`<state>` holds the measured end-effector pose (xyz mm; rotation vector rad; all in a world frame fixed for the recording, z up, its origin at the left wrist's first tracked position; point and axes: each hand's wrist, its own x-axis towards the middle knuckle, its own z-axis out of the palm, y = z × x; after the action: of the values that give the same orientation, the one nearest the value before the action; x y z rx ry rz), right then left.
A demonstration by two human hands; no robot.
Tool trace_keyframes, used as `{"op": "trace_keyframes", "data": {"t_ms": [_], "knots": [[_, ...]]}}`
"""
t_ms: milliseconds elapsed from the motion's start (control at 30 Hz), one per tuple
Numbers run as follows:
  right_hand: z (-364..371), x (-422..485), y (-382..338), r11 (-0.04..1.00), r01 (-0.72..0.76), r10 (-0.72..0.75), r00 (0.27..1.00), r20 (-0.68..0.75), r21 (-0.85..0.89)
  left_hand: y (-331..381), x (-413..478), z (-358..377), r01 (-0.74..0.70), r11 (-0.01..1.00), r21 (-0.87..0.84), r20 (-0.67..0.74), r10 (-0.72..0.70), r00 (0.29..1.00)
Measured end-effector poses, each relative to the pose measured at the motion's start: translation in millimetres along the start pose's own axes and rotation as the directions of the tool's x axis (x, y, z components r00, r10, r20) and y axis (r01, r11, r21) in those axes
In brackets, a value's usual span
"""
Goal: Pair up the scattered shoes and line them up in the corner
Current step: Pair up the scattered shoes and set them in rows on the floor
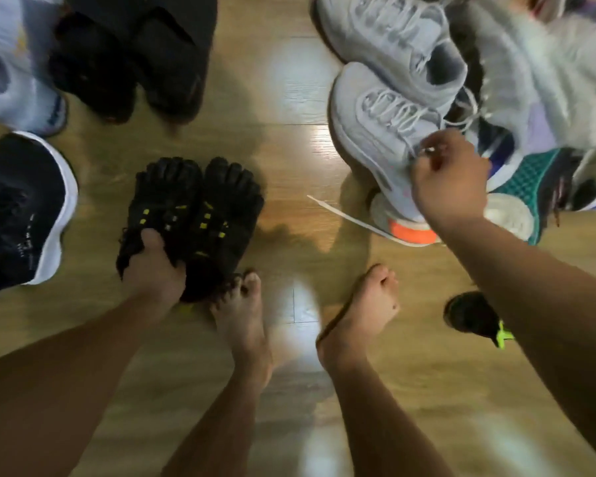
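Toe-shoes (200,218) two (gripped), grey sneakers (375,132) seemingly two

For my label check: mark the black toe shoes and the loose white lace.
black toe shoes (217,215): head view, on the strapped upper.
loose white lace (348,215): head view, mid-length, on the floor.
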<state>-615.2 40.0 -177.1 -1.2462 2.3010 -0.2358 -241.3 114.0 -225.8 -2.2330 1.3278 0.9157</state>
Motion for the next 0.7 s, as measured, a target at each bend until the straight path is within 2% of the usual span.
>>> {"op": "trace_keyframes", "data": {"t_ms": [133,200,267,333,400,467,567,633,700], "knots": [[-27,17,34,0.986,-0.062,0.059,0.998,-0.02,-0.153,-17,5,-27,-0.015,1.0,-0.004,-0.118,0.014,0.993],[-26,22,42,0.971,-0.186,0.199,0.978,0.07,-0.153,-29,13,-37,0.041,0.999,-0.018,-0.139,-0.044,0.989],[-18,22,41,0.95,-0.255,0.292,0.929,0.229,-0.178,-39,26,-45,0.096,0.995,-0.014,-0.136,-0.097,0.986],[-3,25,33,0.957,-0.239,0.281,0.903,0.325,-0.164,-44,36,-52,0.147,0.989,-0.016,-0.119,-0.147,0.982],[5,21,7,0.977,-0.204,0.213,0.899,0.384,-0.065,-45,41,-55,0.176,0.984,-0.037,-0.1,-0.179,0.979],[22,17,-16,0.97,-0.228,0.173,0.889,0.424,0.081,-43,41,-56,0.126,0.988,0.086,-0.002,-0.127,0.992],[57,11,-61,0.897,-0.356,0.202,0.856,0.475,0.261,-30,45,-66,-0.025,0.944,0.328,0.204,-0.045,0.978],[81,15,-98,0.856,-0.397,0.221,0.86,0.46,0.332,-13,57,-86,-0.095,0.885,0.455,0.257,-0.029,0.966],[100,29,-134,0.854,-0.378,0.211,0.88,0.425,0.357,7,71,-106,-0.176,0.833,0.525,0.271,0.032,0.962]]}}
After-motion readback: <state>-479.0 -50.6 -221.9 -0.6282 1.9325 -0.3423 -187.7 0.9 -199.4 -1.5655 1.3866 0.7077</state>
